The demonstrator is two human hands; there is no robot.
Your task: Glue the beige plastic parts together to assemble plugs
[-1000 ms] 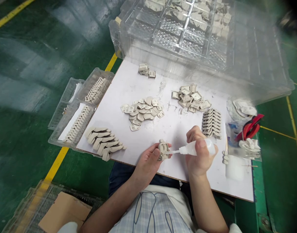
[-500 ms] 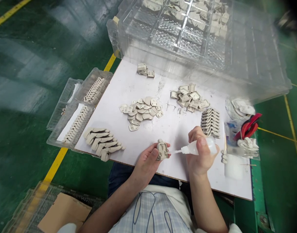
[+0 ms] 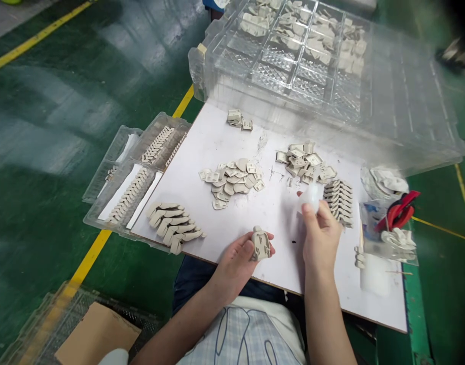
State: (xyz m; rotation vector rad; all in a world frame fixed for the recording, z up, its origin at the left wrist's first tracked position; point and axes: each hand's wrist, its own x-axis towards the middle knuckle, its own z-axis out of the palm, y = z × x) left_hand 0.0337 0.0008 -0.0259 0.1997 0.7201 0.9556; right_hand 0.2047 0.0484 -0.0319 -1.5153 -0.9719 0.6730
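Near the front edge of the white board, my left hand grips a small beige plastic part with its recessed side facing up. My right hand is closed around a translucent white squeeze bottle, right of the part and apart from it; the nozzle is blurred. Beyond my hands lie a loose pile of beige pieces and a second pile. A stacked row of parts stands just right of the bottle.
Overlapping larger parts line the left front. Clear trays hold rows of parts at the left. A big compartment tray spans the back. Red-handled pliers and a white round container are at the right.
My right hand has pulled the bottle away from the beige part and turned it upward. My left hand still holds the part. The view has shifted, so the scene appears further right and lower.
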